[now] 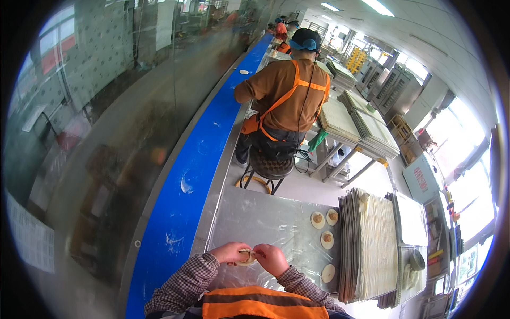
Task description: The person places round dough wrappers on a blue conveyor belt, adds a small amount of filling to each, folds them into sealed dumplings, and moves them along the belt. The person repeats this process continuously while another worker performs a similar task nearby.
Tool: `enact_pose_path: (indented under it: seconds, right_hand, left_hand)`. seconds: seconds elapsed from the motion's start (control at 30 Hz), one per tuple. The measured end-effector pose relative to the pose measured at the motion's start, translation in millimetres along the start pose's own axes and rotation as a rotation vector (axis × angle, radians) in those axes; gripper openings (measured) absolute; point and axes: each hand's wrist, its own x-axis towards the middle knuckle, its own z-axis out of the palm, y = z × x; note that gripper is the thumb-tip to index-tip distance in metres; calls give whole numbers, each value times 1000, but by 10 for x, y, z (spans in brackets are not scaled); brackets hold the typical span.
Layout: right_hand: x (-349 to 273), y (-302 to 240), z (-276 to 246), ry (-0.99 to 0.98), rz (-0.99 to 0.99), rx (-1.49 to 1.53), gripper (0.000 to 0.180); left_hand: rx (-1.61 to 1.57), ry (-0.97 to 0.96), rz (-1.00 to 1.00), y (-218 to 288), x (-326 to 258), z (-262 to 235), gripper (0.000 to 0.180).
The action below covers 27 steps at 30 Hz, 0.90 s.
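Note:
Above the near part of the steel table, my left hand (230, 253) cups a small piece of filled dough (246, 258) from the left, its fingers curled round it. My right hand (271, 259) pinches the rim of the same dough from the right. What is inside the dough is mostly hidden by my fingers. To the right on the table lie three dough rounds topped with brown filling, one of them this filled round (327, 240). Nearer me is a dough round (328, 273) on which no filling shows.
A blue conveyor belt (180, 196) dusted with flour runs along the left, beside a glass partition (133, 138). Stacked trays (372, 244) border the steel table (265, 212) on the right. Ahead, a co-worker (292, 101) sits on a stool (268, 166) by the belt.

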Motion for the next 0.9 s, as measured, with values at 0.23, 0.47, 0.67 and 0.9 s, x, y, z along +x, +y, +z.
enact_pose_path:
  seconds: [0.23, 0.47, 0.67, 0.9]
  right_hand:
    - [-117, 156, 81, -60, 229, 297, 16]
    - [-123, 152, 112, -73, 302, 444, 14]
    - [-190, 57, 72, -81, 210, 200, 15]
    - [-250, 222, 132, -20, 408, 541, 17]
  left_hand:
    - [-288, -11, 107, -129, 49, 44, 37]
    - [57, 274, 376, -189, 99, 192, 35]
    - [378, 11, 133, -173, 217, 102, 37]
    - [-402, 132, 118, -231, 124, 243, 35]
